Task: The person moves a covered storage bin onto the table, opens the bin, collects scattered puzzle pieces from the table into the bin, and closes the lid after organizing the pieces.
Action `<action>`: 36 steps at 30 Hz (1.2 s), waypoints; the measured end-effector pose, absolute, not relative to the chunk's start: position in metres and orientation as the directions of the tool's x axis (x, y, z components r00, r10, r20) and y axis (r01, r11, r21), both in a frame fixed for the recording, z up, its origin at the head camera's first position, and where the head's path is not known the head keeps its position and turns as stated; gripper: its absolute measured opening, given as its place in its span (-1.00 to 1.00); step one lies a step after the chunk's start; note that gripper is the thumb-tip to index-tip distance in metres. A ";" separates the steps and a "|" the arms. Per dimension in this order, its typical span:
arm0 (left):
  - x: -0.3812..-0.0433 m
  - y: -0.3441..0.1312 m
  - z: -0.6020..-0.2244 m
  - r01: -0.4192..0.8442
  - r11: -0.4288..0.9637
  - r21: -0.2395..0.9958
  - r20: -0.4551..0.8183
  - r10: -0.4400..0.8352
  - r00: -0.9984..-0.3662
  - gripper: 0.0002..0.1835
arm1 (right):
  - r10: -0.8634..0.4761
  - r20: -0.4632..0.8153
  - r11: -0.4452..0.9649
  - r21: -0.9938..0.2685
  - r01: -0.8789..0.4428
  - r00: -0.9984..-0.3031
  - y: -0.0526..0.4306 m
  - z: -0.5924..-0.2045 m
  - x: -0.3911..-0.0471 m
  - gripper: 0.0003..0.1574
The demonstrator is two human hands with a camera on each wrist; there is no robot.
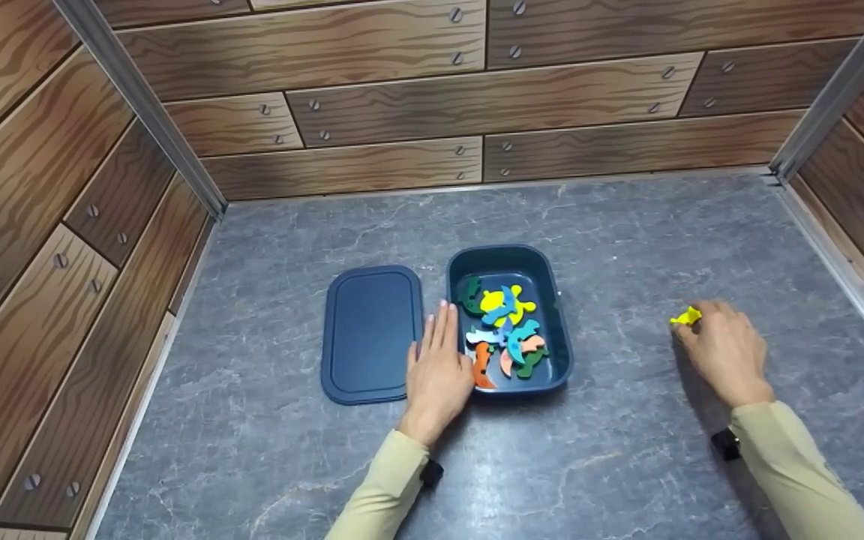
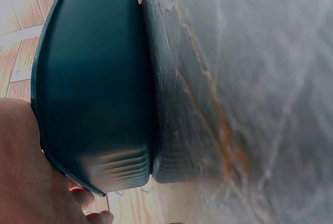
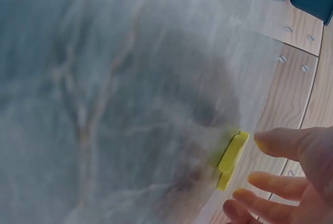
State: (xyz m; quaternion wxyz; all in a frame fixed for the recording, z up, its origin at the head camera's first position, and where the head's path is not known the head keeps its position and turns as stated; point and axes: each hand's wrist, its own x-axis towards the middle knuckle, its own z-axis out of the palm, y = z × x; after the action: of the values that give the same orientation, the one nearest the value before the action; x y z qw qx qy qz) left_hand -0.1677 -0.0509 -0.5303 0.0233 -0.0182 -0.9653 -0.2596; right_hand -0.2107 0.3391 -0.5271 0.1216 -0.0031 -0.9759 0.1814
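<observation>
A dark blue rectangular box (image 1: 563,352) stands on the table, with several colourful animal-shaped pieces (image 1: 523,341) inside. Along its left wall lies my left hand (image 1: 439,375), fingers straight and pointing away from me, the palm side against the rim. In the left wrist view that hand overlaps the box's rim. Off to the right, my right hand (image 1: 724,349) reaches down over a small yellow piece (image 1: 687,316). The right wrist view has the yellow piece (image 3: 233,160) at the tabletop, with the thumb and fingers (image 3: 283,141) spread just beside it.
A flat dark blue lid (image 1: 372,334) lies just left of the box, partly behind my left hand. The grey marbled table (image 1: 612,465) is bounded by wood-patterned panels (image 1: 394,120) at the back and both sides, with metal strips at the corners.
</observation>
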 end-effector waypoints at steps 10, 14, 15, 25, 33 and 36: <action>-0.168 -0.050 -0.529 0.048 0.861 0.506 0.056 0.023 -0.998 -0.26 | 0.032 0.217 0.934 -0.354 -0.048 -0.976 0.340 -0.530 -0.216 -0.43; -0.167 -0.051 -0.530 0.050 0.861 0.505 0.060 0.022 -0.998 -0.26 | 0.015 0.208 0.925 -0.374 -0.065 -0.978 0.340 -0.530 -0.217 -0.47; -0.167 -0.051 -0.530 0.051 0.862 0.504 0.062 0.022 -0.998 -0.26 | 0.009 0.209 0.922 -0.381 -0.073 -0.978 0.340 -0.531 -0.218 -0.48; -0.168 -0.050 -0.531 0.049 0.863 0.503 0.061 0.021 -0.998 -0.26 | -0.032 0.233 0.900 -0.415 -0.129 -0.972 0.336 -0.534 -0.218 -0.56; -0.168 -0.050 -0.531 0.045 0.864 0.502 0.050 0.023 -0.998 -0.26 | -0.039 0.199 0.888 -0.442 -0.125 -0.979 0.329 -0.532 -0.216 -0.51; -0.167 -0.050 -0.531 0.048 0.863 0.503 0.056 0.022 -0.998 -0.26 | -0.031 0.214 0.883 -0.452 -0.127 -0.976 0.324 -0.530 -0.216 -0.50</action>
State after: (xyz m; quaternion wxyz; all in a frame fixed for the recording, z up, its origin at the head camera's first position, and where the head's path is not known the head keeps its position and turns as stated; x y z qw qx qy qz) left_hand -0.1675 -0.0499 -0.5310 0.0243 -0.0181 -0.9649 -0.2609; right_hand -0.2162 0.3235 -0.5304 0.1009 0.0411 -0.9650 0.2386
